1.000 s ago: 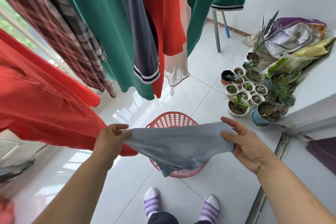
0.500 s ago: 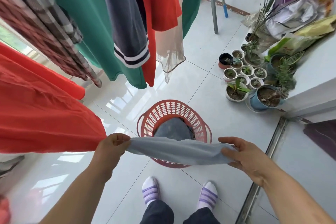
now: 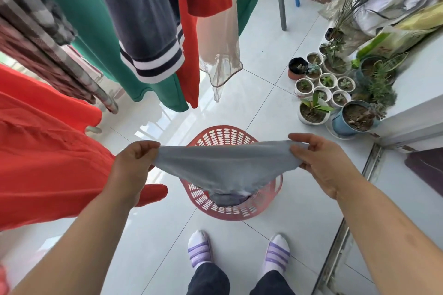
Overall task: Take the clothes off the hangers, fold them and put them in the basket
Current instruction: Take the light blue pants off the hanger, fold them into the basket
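Grey cloth (image 3: 225, 165), pink perforated basket (image 3: 230, 208), white tiles (image 3: 251, 103).

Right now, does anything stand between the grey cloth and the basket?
Nothing visible does. The left hand and right hand hold the grey cloth stretched over the red basket, and its sagging middle hangs at the basket's open mouth.

Head-height view, steeply downward over basket (image 3: 230, 208) and floor (image 3: 263, 103).

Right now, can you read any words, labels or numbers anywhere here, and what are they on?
No text is readable.
Green bag beside the plant pots: reddish print, too blurred to read.
Hanging clothes, grey cloth, basket: no writing shows.
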The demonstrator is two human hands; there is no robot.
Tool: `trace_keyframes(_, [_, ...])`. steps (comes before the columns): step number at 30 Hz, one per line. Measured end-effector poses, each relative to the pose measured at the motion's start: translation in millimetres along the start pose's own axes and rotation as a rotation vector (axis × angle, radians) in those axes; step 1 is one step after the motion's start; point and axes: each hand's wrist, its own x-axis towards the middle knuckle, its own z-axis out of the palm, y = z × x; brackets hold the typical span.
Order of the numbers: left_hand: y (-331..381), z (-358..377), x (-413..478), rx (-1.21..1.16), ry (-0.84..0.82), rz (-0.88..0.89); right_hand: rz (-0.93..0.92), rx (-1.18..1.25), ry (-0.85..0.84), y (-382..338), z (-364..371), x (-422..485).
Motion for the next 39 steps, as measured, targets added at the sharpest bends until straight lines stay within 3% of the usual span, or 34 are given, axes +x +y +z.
trace_keyframes(4, [3.2, -1.8, 4.8, -0.031, 0.004, 0.033, -0.051, 0.031, 0.016, -8.0, 6.0, 9.0])
trace_keyframes(8, [-15.7, -1.8, 2.3, -0.02, -0.026, -0.063, -0.038, -0.065, 0.049, 9.4, 5.8, 17.2])
trace_keyframes(14, [-75.4, 8.2, -5.4, 0.062, -0.13, -0.256, 0.109, -0.32, 0.045, 74.8, 6.3, 29.3])
trace_keyframes(18, [-127.1, 17.1, -3.2, 0.167, -0.161, -0.362, 0.289, -0.362, -0.018, 127.2, 9.5, 34.4])
trace_keyframes(23, [-169.6, 34.9, -0.6, 0.238, -0.154, -0.472, 0.366, -0.476, -0.029, 180.3, 7.2, 37.6])
trace_keyframes(29, [-187.6, 42.4, 1.7, 0.348, -0.184, -0.507, 0.325, -0.882, -0.285, 209.6, 3.6, 44.8])
trace_keyframes(34, [-181.6, 49.4, 0.4, 0.618, -0.379, -0.423, 0.192, -1.329, -0.461, 208.5, 14.4, 51.8])
trace_keyframes(39, [-188.5, 57.8, 0.3, 0.935, -0.609, -0.096, 0.117, -1.509, -0.417, 207.9, 26.7, 60.3])
